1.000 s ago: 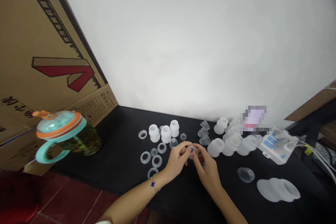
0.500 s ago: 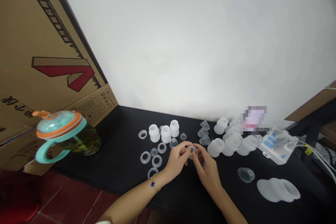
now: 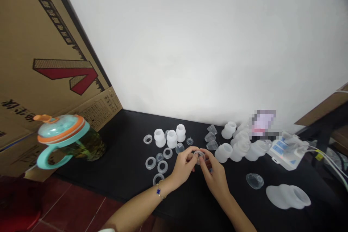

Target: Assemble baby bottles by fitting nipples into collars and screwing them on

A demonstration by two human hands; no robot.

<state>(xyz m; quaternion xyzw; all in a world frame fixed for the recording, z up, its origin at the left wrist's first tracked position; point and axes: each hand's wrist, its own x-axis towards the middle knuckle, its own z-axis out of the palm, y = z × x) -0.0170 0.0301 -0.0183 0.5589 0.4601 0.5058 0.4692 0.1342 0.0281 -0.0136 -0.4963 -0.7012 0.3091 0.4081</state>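
Both my hands meet over the black table (image 3: 127, 141), pinching one small clear plastic disc (image 3: 199, 156) between their fingertips. My left hand (image 3: 185, 166) grips it from the left, with a beaded bracelet at the wrist. My right hand (image 3: 214, 177) grips it from the right. Several clear rings (image 3: 162, 167) lie just left of my left hand. Three white silicone caps (image 3: 171, 138) stand behind the rings.
A teal and orange handled jug (image 3: 67, 139) stands at the left before a leaning cardboard box (image 3: 40, 61). More white caps (image 3: 224, 152) and clear cones (image 3: 210, 137) sit right of my hands. A white device with tubes (image 3: 285, 150), a clear lid (image 3: 255, 181) and a large white funnel part (image 3: 288, 196) lie farther right.
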